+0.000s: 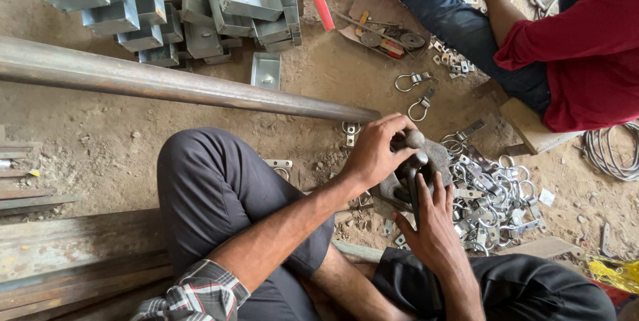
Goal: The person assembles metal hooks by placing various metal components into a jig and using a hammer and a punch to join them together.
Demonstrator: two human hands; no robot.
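Note:
My left hand (378, 153) curls over the top of a dark, worn metal block (436, 156) that stands on the dirt floor between my knees. Its fingers close on the block's rounded upper part. My right hand (431, 226) comes up from below and wraps a dark upright tool handle (413, 186) set against the block. What lies under my left fingers is hidden. A heap of shiny metal ring clamps (494, 196) lies right beside the block.
A long steel pipe (166, 84) crosses the floor at the left. Galvanised metal boxes (200, 14) are stacked behind it. Another person in a red shirt (586, 48) sits at the top right, with loose clamps (418, 94) nearby. Coiled wire (616, 151) lies at the right edge and planks (66, 254) at the lower left.

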